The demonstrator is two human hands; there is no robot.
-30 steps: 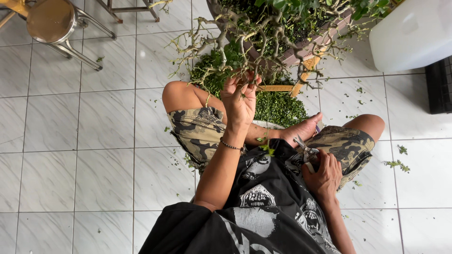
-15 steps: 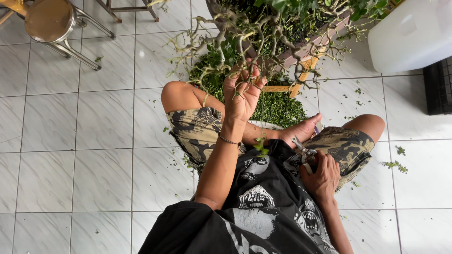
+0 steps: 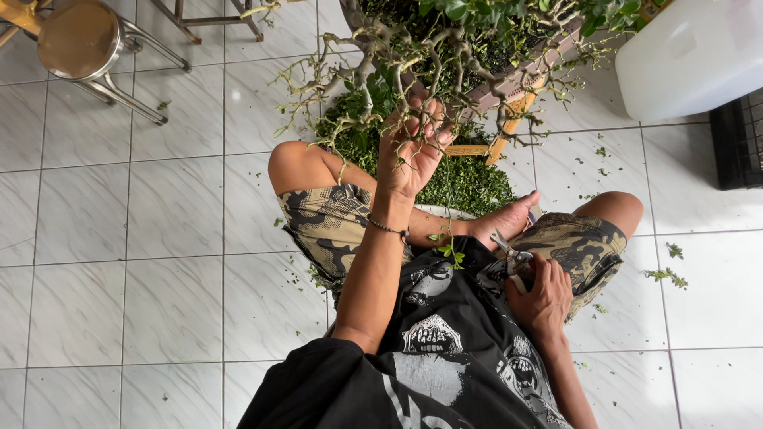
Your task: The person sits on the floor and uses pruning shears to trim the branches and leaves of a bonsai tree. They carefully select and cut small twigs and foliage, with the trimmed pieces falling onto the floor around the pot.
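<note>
Item: 1 seated person, cross-legged on the white tiled floor (image 3: 143, 238), 2 bare hands in view. Left hand (image 3: 409, 147) raised ahead, fingers spread loosely among the bare grey twisting branches of the potted shrub (image 3: 397, 71); whether they close on a twig cannot be told. The branches lie directly at that hand, fanning forward and leftward from the brown pot (image 3: 509, 79), well ahead of the other hand. Right hand (image 3: 540, 298) rests low at the lap, clenched around 1 pair of small metal pruning shears (image 3: 509, 256), tips pointing up and left toward the shrub. 1 heap of green clipped leaves (image 3: 469, 179) beneath the branches. 1 round metal stool (image 3: 79, 40) far left; 1 white plastic container (image 3: 691, 56) far right.
</note>
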